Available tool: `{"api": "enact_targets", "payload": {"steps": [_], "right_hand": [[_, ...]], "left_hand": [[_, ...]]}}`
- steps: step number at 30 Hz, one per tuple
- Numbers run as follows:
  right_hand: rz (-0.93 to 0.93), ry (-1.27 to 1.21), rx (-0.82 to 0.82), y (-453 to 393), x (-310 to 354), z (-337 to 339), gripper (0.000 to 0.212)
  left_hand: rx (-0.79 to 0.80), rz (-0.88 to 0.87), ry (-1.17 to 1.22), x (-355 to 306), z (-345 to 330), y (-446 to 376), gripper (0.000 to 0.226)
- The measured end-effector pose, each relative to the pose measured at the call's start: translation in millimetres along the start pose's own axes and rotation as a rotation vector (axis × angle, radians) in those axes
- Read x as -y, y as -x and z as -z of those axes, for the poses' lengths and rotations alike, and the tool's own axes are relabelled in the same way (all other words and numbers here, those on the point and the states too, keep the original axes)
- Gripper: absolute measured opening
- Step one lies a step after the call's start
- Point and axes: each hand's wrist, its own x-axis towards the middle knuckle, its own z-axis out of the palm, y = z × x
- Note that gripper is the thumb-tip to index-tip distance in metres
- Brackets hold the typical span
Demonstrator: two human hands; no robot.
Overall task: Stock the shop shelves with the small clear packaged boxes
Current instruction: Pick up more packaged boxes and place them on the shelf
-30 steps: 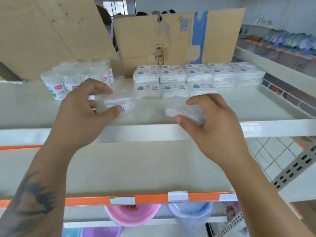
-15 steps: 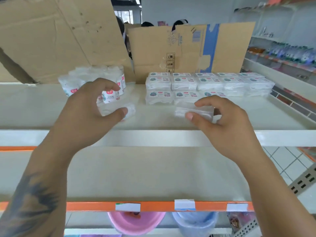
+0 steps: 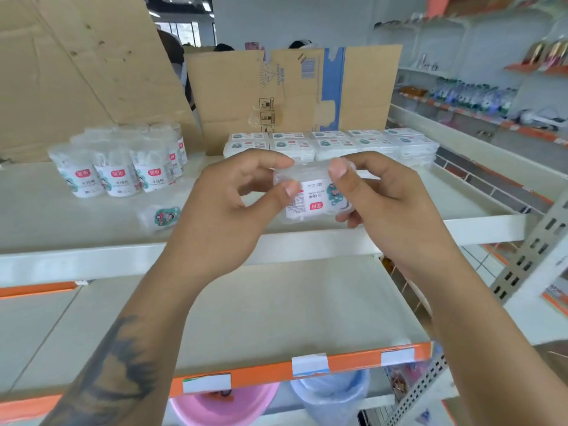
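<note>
Both hands hold one small clear box [image 3: 310,195] with a white, red-marked label, raised just above the upper shelf [image 3: 338,241]. My left hand [image 3: 227,207] pinches its left end between thumb and forefinger. My right hand [image 3: 381,198] grips its right end, thumb on top. A second clear box [image 3: 161,215] lies on the shelf to the left, free of both hands. Behind my hands, stacked rows of the same boxes [image 3: 332,146] stand at the back of the shelf.
Clear round tubs [image 3: 123,167] with red labels stand at back left. Cardboard sheets [image 3: 292,87] lean behind the goods. A lower shelf [image 3: 276,318] with an orange edge strip lies beneath. Pink and blue basins [image 3: 224,407] sit below it. Shelving with goods runs along the right [image 3: 476,99].
My left hand let go of its box, which now lies on the shelf, and moved right to the box in my right hand. That box turned label-up.
</note>
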Motion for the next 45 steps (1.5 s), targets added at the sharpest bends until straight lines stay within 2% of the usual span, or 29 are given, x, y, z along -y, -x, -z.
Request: {"api": "enact_targets", "payload": {"steps": [3,6,9,12,15,17,22,27,30,33,35,37,41,45], "right_hand": [[-0.017,-0.108,0.043,3.4,-6.4,5.8,0.027],[-0.056,-0.239,0.071,5.5,-14.1,8.0,0.043],[-0.111,-0.347,0.008,4.4,-13.2,5.3,0.036],[-0.124,-0.474,-0.074,1.2,-9.1,7.8,0.023],[-0.11,-0.563,-0.04,0.5,-6.6,13.9,0.009],[-0.095,-0.532,-0.028,-0.4,-7.5,19.4,0.01],[0.041,-0.351,-0.027,-5.4,-13.5,48.0,0.015],[0.071,-0.187,0.052,-1.2,-13.2,75.3,0.015],[0.124,0.015,0.095,7.0,-12.4,93.9,0.023],[0.184,0.386,0.21,14.9,-8.9,114.3,0.043],[0.204,0.701,0.21,13.4,-5.3,122.8,0.055],[0.163,0.908,0.206,8.3,1.2,124.4,0.059],[0.052,1.062,0.222,-12.4,4.0,123.5,0.057],[-0.038,1.143,0.203,-54.6,-17.5,130.9,0.052]], "left_hand": [[-0.013,0.072,0.135,-1.0,-3.9,-2.2,0.017],[-0.091,0.13,0.253,-1.4,-11.1,-4.7,0.017],[-0.132,0.199,0.368,-1.8,-21.7,-5.8,0.02],[-0.062,0.251,0.449,-1.4,-29.1,-4.0,0.036],[0.064,0.25,0.365,-4.8,-33.4,-6.6,0.046],[0.168,0.198,0.312,-8.3,-33.7,-11.3,0.058],[0.385,0.076,0.314,-10.9,-27.1,-21.8,0.09],[0.445,-0.111,-0.07,-7.5,-41.7,-31.4,0.067],[0.391,-0.163,-0.132,-7.8,-56.0,-32.1,0.056],[0.322,-0.167,-0.167,-5.3,-71.4,-30.1,0.053],[0.305,-0.165,-0.21,-4.0,-81.4,-29.7,0.054],[0.308,-0.165,-0.295,-5.2,-88.8,-31.3,0.059],[0.42,-0.122,-0.751,-5.8,-92.8,-35.5,0.083],[0.586,-0.036,-0.953,8.7,-89.3,-32.9,0.087]]}}
